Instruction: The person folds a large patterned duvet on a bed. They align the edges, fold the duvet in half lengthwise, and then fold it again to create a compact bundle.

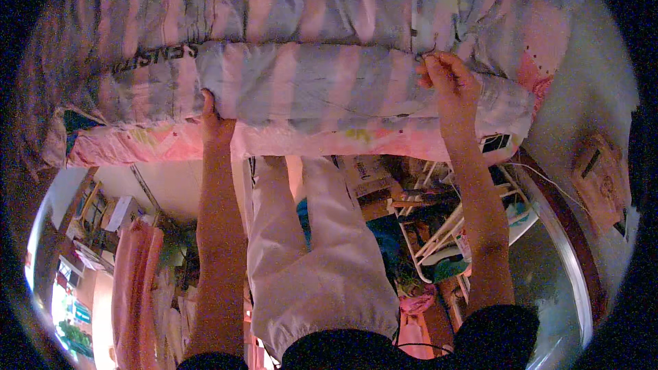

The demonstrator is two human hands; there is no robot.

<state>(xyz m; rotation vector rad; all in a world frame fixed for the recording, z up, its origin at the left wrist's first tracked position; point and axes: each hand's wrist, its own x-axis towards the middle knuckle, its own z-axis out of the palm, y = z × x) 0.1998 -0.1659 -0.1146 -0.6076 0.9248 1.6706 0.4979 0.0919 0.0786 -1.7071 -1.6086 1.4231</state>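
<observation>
A grey-and-pink striped cloth [318,82], which looks like a bedsheet or quilt cover, lies across the surface before me. Its near part forms a flat band, and dark lettering runs along the left of it. Behind the band the cloth is wrinkled. My left hand [218,127] grips the near edge at left, thumb on top and fingers hidden beneath. At the right, my right hand [452,76] pinches the cloth at the band's far edge, fingertips together. Pink patterned fabric [308,139] hangs along the front, under the striped cloth.
My legs in light trousers [318,246] stand close to the front edge. White metal tubing [432,246] and a cardboard box [366,172] are below at right. Pink curtain-like fabric [136,277] hangs at left. Near the right wall are a brown carton [599,185] and a thin cable [558,187].
</observation>
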